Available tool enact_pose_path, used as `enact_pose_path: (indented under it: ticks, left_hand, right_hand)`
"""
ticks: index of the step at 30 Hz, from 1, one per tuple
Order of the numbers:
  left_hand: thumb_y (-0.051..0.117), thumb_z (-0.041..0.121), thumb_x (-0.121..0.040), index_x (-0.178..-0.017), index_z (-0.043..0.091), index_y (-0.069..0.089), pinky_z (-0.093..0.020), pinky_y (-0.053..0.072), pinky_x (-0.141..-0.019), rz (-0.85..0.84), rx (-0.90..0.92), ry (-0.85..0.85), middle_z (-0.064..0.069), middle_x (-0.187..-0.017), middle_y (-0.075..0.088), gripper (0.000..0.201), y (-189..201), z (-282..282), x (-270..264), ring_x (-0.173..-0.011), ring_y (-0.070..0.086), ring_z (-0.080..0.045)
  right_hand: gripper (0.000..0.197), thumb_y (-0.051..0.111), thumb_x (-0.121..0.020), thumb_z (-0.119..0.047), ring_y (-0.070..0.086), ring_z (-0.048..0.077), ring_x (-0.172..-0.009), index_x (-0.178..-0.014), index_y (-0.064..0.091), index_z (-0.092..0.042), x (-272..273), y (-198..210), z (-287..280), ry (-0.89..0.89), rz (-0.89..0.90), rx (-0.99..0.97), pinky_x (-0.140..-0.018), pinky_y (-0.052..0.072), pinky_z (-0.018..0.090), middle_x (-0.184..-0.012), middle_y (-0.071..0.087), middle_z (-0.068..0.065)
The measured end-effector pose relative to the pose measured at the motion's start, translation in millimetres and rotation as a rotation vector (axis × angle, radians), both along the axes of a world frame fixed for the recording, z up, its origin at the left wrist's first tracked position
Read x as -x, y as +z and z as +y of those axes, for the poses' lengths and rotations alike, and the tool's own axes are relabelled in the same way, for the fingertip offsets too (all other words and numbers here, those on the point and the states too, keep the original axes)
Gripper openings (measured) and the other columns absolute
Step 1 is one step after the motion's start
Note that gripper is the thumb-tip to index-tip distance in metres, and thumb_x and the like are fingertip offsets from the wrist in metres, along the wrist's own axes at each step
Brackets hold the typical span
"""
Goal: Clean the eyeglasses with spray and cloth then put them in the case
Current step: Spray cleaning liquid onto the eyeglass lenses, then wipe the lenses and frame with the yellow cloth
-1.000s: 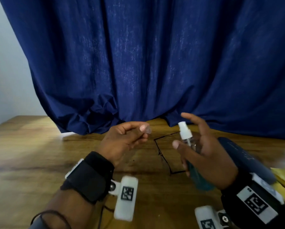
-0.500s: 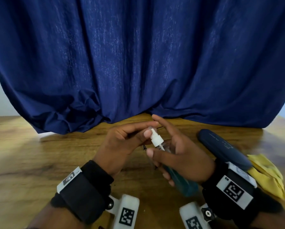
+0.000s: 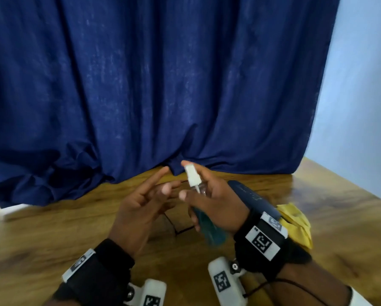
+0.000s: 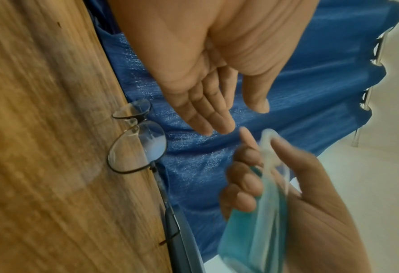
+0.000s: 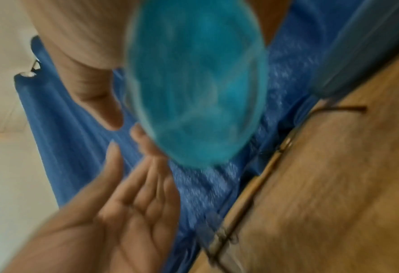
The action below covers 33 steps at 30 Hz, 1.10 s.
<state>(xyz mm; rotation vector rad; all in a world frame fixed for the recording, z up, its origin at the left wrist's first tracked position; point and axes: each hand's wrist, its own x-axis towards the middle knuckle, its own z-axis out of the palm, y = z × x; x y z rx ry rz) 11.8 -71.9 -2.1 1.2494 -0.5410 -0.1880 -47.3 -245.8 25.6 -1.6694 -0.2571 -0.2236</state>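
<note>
My right hand (image 3: 203,188) grips the spray bottle (image 3: 211,230), a clear bottle of blue liquid with a white nozzle (image 3: 192,176), tilted above the table. Its forefinger lies behind the nozzle. Just left of the nozzle my left hand (image 3: 160,184) is open with straight fingers (image 4: 217,118) and holds nothing. Thin black-framed eyeglasses (image 4: 135,146) lie on the wooden table (image 3: 52,239) under both hands, mostly hidden in the head view. Right of my right hand lies the dark blue case (image 3: 251,197), shut. A yellow cloth (image 3: 295,224) lies beside it.
A dark blue curtain (image 3: 163,85) hangs along the table's far edge and bunches on the wood at the left. A pale wall (image 3: 361,107) shows at the right. Bare wood stretches left of my hands.
My left hand pinched a small clear piece, went to the nozzle, and now stands open beside it. The bottle has risen a little. My head has turned right.
</note>
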Motion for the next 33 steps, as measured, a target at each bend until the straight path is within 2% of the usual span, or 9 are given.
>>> enact_pose_path:
  ticks: [2, 5, 9, 13, 16, 21, 28, 31, 33]
  left_hand:
    - [0.062, 0.033, -0.085, -0.134, 0.024, 0.062, -0.037, 0.054, -0.094, 0.002, -0.008, 0.044, -0.004, -0.116, 0.077, 0.05, -1.8, 1.5, -2.6, -0.109, 0.071, -0.019]
    - [0.064, 0.039, -0.083, -0.123, 0.021, 0.07, -0.032, 0.056, -0.087, 0.013, -0.018, 0.051, -0.003, -0.104, 0.078, 0.045, -6.0, 3.7, -6.4, -0.096, 0.067, -0.017]
    - [0.063, 0.036, -0.085, -0.12, 0.018, 0.072, -0.037, 0.053, -0.089, -0.009, -0.039, 0.036, 0.0, -0.096, 0.076, 0.04, -6.3, 3.7, -3.9, -0.093, 0.064, -0.017]
    - [0.061, 0.037, -0.087, -0.12, 0.018, 0.072, -0.035, 0.052, -0.087, -0.025, -0.055, 0.018, -0.001, -0.097, 0.074, 0.04, -7.1, 5.5, -4.5, -0.093, 0.063, -0.018]
    - [0.059, 0.036, -0.091, -0.117, 0.019, 0.073, -0.035, 0.052, -0.086, -0.038, -0.057, 0.022, -0.001, -0.097, 0.073, 0.033, -8.9, 8.1, -7.5, -0.093, 0.063, -0.017]
    - [0.056, 0.025, -0.1, -0.113, 0.017, 0.074, -0.033, 0.051, -0.082, -0.021, -0.043, 0.058, 0.001, -0.091, 0.074, 0.024, -10.5, 7.5, -11.0, -0.085, 0.063, -0.012]
    - [0.056, 0.026, -0.1, -0.112, 0.017, 0.075, -0.033, 0.051, -0.081, -0.006, -0.038, 0.062, -0.004, -0.094, 0.071, 0.024, -9.9, 7.6, -10.3, -0.084, 0.062, -0.015]
    - [0.057, 0.026, -0.1, -0.11, 0.015, 0.075, -0.031, 0.052, -0.076, 0.012, -0.036, 0.09, -0.003, -0.089, 0.07, 0.024, -7.3, 7.8, -9.6, -0.082, 0.061, -0.017]
    - [0.057, 0.027, -0.1, -0.105, 0.016, 0.076, -0.03, 0.052, -0.073, 0.028, -0.029, 0.123, -0.002, -0.086, 0.069, 0.023, -6.2, 10.4, -11.4, -0.08, 0.059, -0.016]
  right_hand:
    - [0.066, 0.064, -0.083, -0.007, 0.056, 0.029, -0.064, -0.141, 0.041, -0.029, 6.9, 9.7, -19.2, -0.17, -0.077, -0.035, -0.063, 0.052, 0.047, -0.076, 0.059, 0.007]
    - [0.06, 0.056, -0.078, -0.005, 0.055, 0.028, -0.071, -0.134, 0.045, -0.024, 20.2, 19.5, -66.5, -0.37, -0.145, -0.09, -0.072, 0.052, 0.045, -0.08, 0.051, 0.011]
    - [0.039, 0.07, -0.08, -0.011, 0.058, 0.019, -0.08, -0.11, 0.056, -0.033, 31.2, 18.8, -144.9, -0.728, -0.13, 0.184, -0.094, 0.052, 0.054, -0.079, 0.058, -0.006]
    - [0.036, 0.078, -0.083, -0.02, 0.062, 0.023, -0.093, -0.111, 0.055, -0.018, 38.2, 17.4, -201.2, -1.022, 0.06, 0.409, -0.089, 0.05, 0.038, -0.101, 0.064, 0.0]
    - [0.043, 0.078, -0.082, -0.029, 0.059, 0.025, -0.096, -0.116, 0.055, -0.015, 38.8, 6.9, -222.5, -1.103, 0.228, 0.531, -0.08, 0.039, 0.029, -0.111, 0.064, 0.005]
    - [0.05, 0.078, -0.083, -0.032, 0.06, 0.032, -0.103, -0.123, 0.053, -0.013, 37.6, -14.2, -232.4, -1.141, 0.333, 0.564, -0.079, 0.041, 0.031, -0.119, 0.066, 0.011]
    - [0.101, 0.087, -0.07, -0.044, 0.055, 0.034, -0.123, -0.149, 0.028, -0.022, 50.8, -10.6, -227.4, -1.192, 0.207, 0.446, -0.104, 0.046, 0.045, -0.136, 0.055, 0.015]
    - [0.079, 0.084, -0.074, -0.044, 0.058, 0.033, -0.111, -0.138, 0.043, -0.023, 60.5, 5.1, -206.3, -1.321, -0.072, 0.491, -0.098, 0.048, 0.047, -0.122, 0.061, 0.012]
    - [0.048, 0.079, -0.081, -0.034, 0.062, 0.026, -0.096, -0.122, 0.057, -0.021, 61.6, 18.6, -175.2, -1.238, -0.19, 0.568, -0.087, 0.051, 0.036, -0.109, 0.066, 0.009]
